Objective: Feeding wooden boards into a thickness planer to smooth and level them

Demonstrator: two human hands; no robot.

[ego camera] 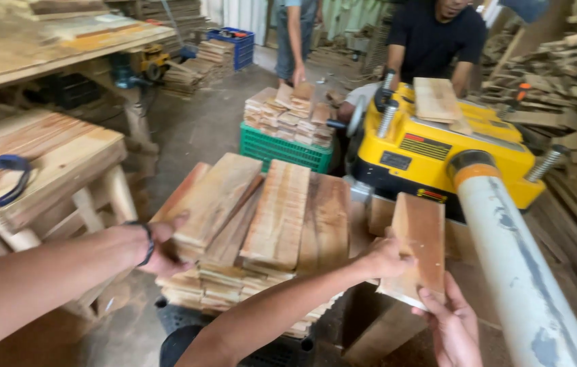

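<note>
Both my hands hold one short reddish wooden board (421,238) tilted on edge. My left hand (385,258) grips its left edge. My right hand (448,329) supports its lower end from beneath. The board is just in front of a yellow thickness planer (438,153). To the left lies a stack of similar planed boards (275,217). A co-worker's hand (160,250), with a black wristband, reaches in from the left and grips a board at that stack's left side.
A thick white pipe (519,272) runs from the planer to the lower right. Behind the stack, a green crate (281,151) holds short wood blocks. Left stands a wooden bench (64,170) with a blue clamp (2,178). A person in a black shirt (438,37) is behind the planer; another person (295,34) stands farther back.
</note>
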